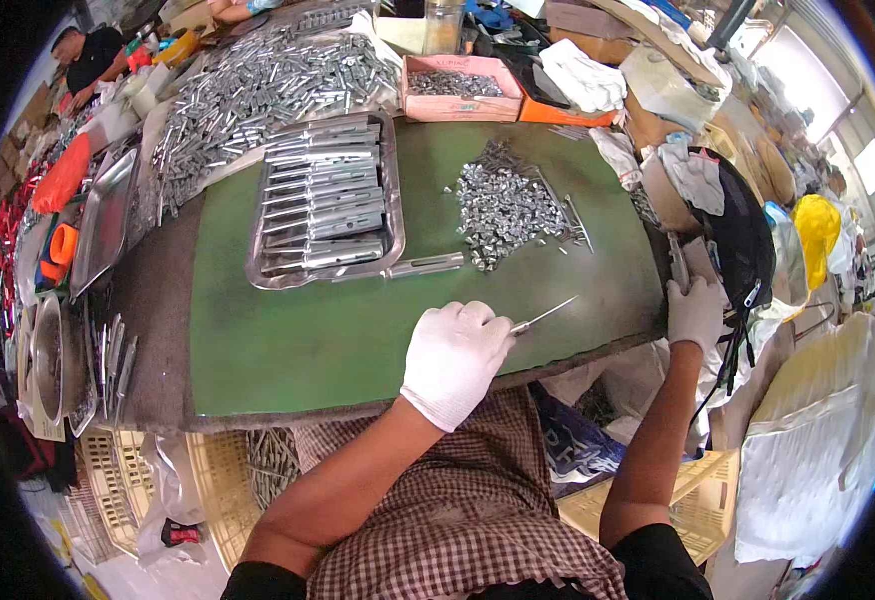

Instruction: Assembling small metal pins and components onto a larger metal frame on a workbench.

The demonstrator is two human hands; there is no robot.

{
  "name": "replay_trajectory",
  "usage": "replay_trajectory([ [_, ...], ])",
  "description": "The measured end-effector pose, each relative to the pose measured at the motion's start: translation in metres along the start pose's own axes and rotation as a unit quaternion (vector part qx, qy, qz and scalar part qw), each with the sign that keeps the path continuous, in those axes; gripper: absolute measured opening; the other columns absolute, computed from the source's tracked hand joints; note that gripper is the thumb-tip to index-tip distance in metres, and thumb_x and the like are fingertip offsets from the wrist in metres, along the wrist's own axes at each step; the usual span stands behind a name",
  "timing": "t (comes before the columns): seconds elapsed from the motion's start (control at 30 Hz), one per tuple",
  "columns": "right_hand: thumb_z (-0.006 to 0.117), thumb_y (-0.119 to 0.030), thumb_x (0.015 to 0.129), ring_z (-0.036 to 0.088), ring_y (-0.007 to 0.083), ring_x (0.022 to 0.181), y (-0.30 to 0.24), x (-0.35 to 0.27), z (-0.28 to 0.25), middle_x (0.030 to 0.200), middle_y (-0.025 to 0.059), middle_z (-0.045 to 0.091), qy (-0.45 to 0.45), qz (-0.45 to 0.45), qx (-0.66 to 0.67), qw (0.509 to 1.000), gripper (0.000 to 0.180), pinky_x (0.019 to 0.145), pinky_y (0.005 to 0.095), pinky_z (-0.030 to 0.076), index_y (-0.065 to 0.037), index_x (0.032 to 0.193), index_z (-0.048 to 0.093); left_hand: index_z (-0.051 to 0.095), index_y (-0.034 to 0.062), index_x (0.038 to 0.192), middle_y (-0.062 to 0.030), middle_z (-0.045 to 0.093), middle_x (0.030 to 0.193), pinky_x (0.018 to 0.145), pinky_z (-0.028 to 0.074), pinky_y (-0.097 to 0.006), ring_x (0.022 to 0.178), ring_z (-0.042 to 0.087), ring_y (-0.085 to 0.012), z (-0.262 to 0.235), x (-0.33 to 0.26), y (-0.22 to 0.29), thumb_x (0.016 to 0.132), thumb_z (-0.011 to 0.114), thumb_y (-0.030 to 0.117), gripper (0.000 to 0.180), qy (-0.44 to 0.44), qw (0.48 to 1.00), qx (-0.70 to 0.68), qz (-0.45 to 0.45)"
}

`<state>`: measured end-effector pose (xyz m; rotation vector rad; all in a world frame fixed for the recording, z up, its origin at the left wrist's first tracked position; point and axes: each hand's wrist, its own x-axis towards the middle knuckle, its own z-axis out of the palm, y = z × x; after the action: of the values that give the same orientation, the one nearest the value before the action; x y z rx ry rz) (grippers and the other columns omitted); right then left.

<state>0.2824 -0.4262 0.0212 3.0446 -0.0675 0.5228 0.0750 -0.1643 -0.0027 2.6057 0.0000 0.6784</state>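
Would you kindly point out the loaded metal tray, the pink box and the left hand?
Metal tray (pixel 395 190): head view, on its right rim.
Pink box (pixel 438 107): head view, on its front wall.
Left hand (pixel 456 350): head view, on its back.

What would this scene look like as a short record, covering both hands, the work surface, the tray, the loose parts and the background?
Left hand: white-gloved left hand closed around a thin pointed metal rod
Right hand: white-gloved right hand at a grey metal piece by the surface's right edge; grip unclear
Work surface: green mat
Tray: metal tray holding a row of slotted metal tubes
Loose parts: heap of small metal parts, right of the tray
Background: pink box of small pieces
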Motion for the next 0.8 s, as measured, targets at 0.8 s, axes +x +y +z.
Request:
replay_trajectory([
  [0.8, 0.072, -0.013, 0.080, 0.069, 0.0336, 0.074, -0.065, -0.159, -0.055, 0.091, 0.0190, 0.070, -0.145, -0.235, 0.313, 0.909, 0.059, 0.071, 0.0352, 0.055, -0.007, 0.136, 0.056, 0.064, 0.0139, 0.081, -0.0029, 0.054, 0.076, 0.062, 0.045, -0.039, 0.071, 0.058, -0.0228, 0.008, -0.006, -0.005, 0.077, 0.073, 0.022, 0.012, 0.024, 0.999, 0.031, 0.018],
])
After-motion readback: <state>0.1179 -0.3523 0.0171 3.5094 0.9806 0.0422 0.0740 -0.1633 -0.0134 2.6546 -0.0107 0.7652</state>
